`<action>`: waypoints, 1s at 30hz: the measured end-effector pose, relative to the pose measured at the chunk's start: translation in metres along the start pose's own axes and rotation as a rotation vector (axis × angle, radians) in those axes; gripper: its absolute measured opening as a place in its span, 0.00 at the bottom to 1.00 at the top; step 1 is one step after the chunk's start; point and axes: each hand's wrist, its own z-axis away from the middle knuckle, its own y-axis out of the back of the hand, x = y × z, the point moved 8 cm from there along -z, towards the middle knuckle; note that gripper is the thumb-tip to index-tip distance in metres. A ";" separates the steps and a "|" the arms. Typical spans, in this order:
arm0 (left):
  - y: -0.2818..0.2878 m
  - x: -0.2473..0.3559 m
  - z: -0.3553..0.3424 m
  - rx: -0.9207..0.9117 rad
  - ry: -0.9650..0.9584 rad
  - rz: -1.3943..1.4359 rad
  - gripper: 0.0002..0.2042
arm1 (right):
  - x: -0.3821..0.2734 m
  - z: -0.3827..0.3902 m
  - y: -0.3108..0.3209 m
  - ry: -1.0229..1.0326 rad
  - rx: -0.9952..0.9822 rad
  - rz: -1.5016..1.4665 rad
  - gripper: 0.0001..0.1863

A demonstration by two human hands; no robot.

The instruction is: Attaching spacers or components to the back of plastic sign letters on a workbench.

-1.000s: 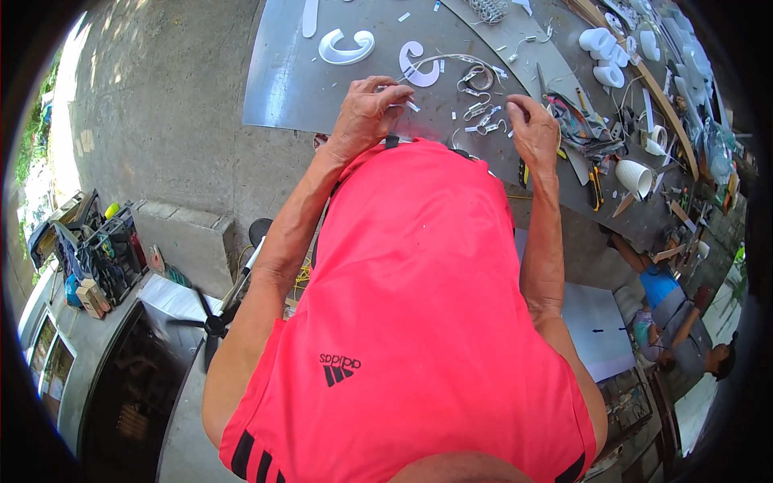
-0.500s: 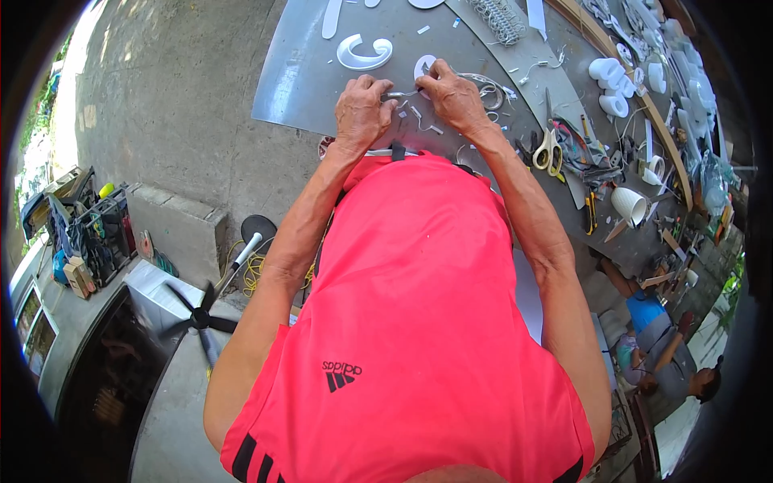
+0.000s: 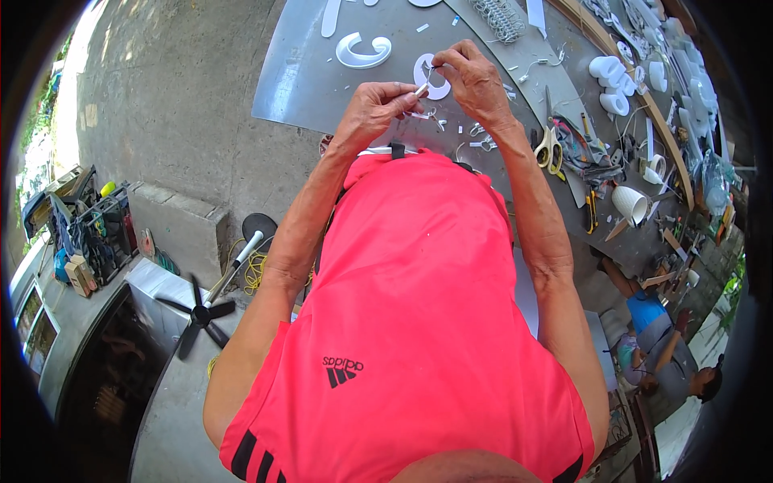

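Over the grey sheet-topped table (image 3: 298, 72), my left hand (image 3: 378, 111) is closed on a small white piece (image 3: 421, 90), its fingertips pressed around it. My right hand (image 3: 475, 80) pinches a thin wire (image 3: 430, 72) that runs toward that piece. Just beneath and beyond the fingertips lies a flat white ring-shaped piece (image 3: 435, 88), partly hidden by the hands. To its left rests a curved white hook-shaped piece (image 3: 362, 58). Small white bits with wire ends (image 3: 435, 119) are scattered near my wrists.
Scissors (image 3: 549, 149) lie to the right, beside a coiled white wire strand (image 3: 499, 20), white cylinders (image 3: 613, 101) and a white cone-shaped cup (image 3: 629, 205). A wooden strip (image 3: 664, 145) borders that side. A fan (image 3: 200, 315) stands lower left; another person (image 3: 676, 354) is at the lower right.
My right hand has moved up and to the right, uncovering more of the ring-shaped piece. My left hand has turned inward, bringing the small white piece beside that ring.
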 end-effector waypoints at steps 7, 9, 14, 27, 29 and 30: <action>-0.010 -0.019 0.001 0.007 0.218 0.326 0.14 | 0.010 0.036 -0.005 -0.684 -0.008 -0.538 0.13; -0.011 -0.018 0.002 0.042 0.229 0.338 0.14 | 0.004 0.042 -0.008 -0.675 -0.004 -0.596 0.14; -0.016 -0.013 0.002 0.037 0.191 0.247 0.14 | -0.001 0.041 -0.009 -0.632 0.020 -0.690 0.14; -0.019 -0.010 0.006 0.008 0.143 0.310 0.11 | 0.001 0.044 -0.013 -0.555 -0.020 -0.866 0.10; -0.018 -0.012 0.006 0.009 0.150 0.359 0.11 | 0.000 0.043 -0.013 -0.564 -0.029 -0.872 0.10; -0.017 -0.013 0.005 0.008 0.150 0.359 0.11 | -0.002 0.043 -0.013 -0.572 -0.038 -0.880 0.11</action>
